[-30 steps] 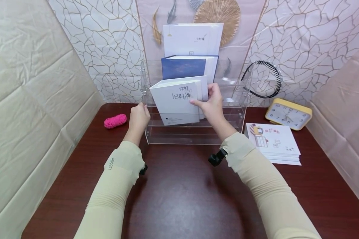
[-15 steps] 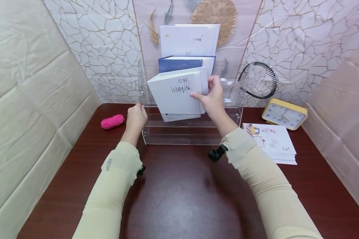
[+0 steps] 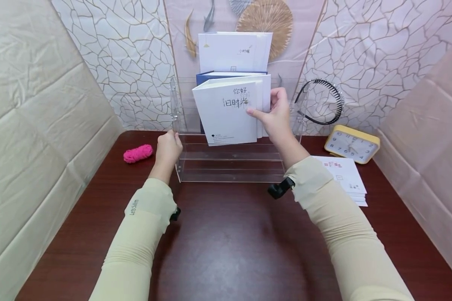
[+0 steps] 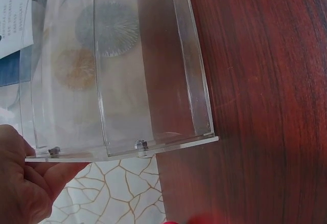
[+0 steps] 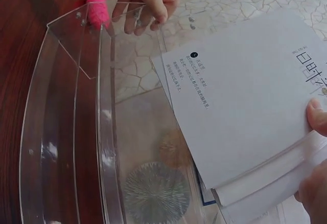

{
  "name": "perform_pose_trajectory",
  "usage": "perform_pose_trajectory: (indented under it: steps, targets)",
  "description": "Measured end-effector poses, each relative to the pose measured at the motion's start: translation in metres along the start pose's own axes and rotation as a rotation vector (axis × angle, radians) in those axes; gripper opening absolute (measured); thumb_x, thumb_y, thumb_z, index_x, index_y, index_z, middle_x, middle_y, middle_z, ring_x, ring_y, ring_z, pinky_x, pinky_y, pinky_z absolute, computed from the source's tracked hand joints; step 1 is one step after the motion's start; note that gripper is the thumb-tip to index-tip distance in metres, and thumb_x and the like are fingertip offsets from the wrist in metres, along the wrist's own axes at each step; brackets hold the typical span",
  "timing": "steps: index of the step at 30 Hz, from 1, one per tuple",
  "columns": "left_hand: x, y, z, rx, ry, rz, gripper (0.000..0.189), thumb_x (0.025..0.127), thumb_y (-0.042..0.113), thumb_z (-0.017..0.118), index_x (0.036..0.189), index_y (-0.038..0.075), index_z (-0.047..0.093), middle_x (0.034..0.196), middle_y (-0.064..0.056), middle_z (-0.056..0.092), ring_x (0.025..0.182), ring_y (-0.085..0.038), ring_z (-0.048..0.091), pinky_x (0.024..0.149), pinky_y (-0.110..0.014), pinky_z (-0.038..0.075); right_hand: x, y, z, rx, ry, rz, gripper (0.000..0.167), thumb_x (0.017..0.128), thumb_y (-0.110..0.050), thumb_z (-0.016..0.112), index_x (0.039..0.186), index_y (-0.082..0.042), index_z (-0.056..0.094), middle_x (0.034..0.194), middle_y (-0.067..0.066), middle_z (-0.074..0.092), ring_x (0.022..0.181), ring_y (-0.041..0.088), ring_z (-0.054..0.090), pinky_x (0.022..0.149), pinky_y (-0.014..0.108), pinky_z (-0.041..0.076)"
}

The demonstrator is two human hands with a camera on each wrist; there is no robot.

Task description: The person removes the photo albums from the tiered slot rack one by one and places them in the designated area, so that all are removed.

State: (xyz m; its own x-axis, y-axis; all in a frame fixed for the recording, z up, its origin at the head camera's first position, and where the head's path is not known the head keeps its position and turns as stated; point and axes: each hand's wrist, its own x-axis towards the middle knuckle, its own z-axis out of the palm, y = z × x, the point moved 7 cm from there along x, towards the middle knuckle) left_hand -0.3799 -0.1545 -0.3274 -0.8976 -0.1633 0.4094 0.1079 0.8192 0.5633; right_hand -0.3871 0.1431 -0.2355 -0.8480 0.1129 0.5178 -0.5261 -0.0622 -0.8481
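My right hand (image 3: 278, 115) grips a white book (image 3: 229, 115) by its right edge, thumb on the front cover and fingers behind. The book has black Chinese lettering and leans slightly, raised in front of a clear acrylic rack (image 3: 229, 177). With my left hand (image 3: 168, 147) I pinch the left side panel of the rack; the right wrist view shows those fingers curled over its edge. Behind the held book, a blue book (image 3: 211, 75) and a taller white book (image 3: 229, 50) stand in the rack. The held book hides most of the blue one.
To the right lie a stack of white books (image 3: 346, 175), partly behind my sleeve, and a yellow clock (image 3: 352, 144). A black headband (image 3: 340, 100) stands by the rack's right end. Pink yarn (image 3: 137, 154) lies left. Patterned panels surround the dark wooden table (image 3: 226, 251).
My right hand has lifted the white book up, and its lower edge now shows above the rack's front bar. My left hand keeps its hold on the rack. The view has shifted slightly.
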Motion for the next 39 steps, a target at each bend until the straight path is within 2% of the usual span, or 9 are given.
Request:
perform_pose_trajectory:
  steps: [8,17,24,30,39]
  targets:
    - [0.000,0.001,0.000,-0.003,-0.001,0.004,0.027,0.096,0.011,0.043,0.089,-0.011,0.057,0.084,-0.033,0.061,0.082,-0.047,0.061,0.071,-0.052,0.048,0.002,-0.009,-0.006,-0.076,-0.018,0.038,0.053,0.067,0.014,0.075,0.102,-0.005,0.040,0.099,0.012,0.058,0.095,0.025,0.058,0.085,0.032,0.048]
    - [-0.001,0.000,0.000,-0.005,-0.009,0.007,0.027,0.096,0.011,0.043,0.088,-0.011,0.057,0.084,-0.033,0.060,0.083,-0.047,0.061,0.072,-0.052,0.048,0.002,-0.012,-0.008,-0.204,-0.059,0.045,0.041,0.073,0.002,0.077,0.107,0.001,0.056,0.102,0.012,0.064,0.089,0.020,0.061,0.080,0.030,0.050]
    - [-0.001,0.001,-0.001,-0.012,0.002,0.022,0.027,0.096,0.010,0.043,0.086,-0.011,0.057,0.081,-0.032,0.060,0.081,-0.047,0.061,0.070,-0.052,0.048,0.001,-0.013,-0.010,-0.092,-0.125,0.035,0.044,0.074,0.008,0.073,0.113,-0.003,0.054,0.107,0.012,0.063,0.092,0.023,0.062,0.079,0.031,0.051]
    - [-0.001,0.004,0.000,-0.015,0.000,0.024,0.026,0.096,0.010,0.043,0.086,-0.011,0.056,0.082,-0.033,0.060,0.082,-0.048,0.061,0.071,-0.052,0.048,0.001,-0.020,-0.023,-0.049,-0.119,0.030,0.044,0.074,0.010,0.072,0.112,-0.005,0.056,0.105,0.011,0.064,0.092,0.023,0.061,0.076,0.030,0.051]
    - [-0.001,0.002,0.001,-0.009,0.012,0.031,0.026,0.095,0.009,0.043,0.087,-0.012,0.057,0.083,-0.033,0.061,0.084,-0.049,0.060,0.073,-0.053,0.048,-0.008,-0.026,-0.051,0.048,-0.084,0.071,0.046,0.076,0.012,0.069,0.115,-0.006,0.054,0.110,0.012,0.064,0.095,0.024,0.062,0.077,0.030,0.051]
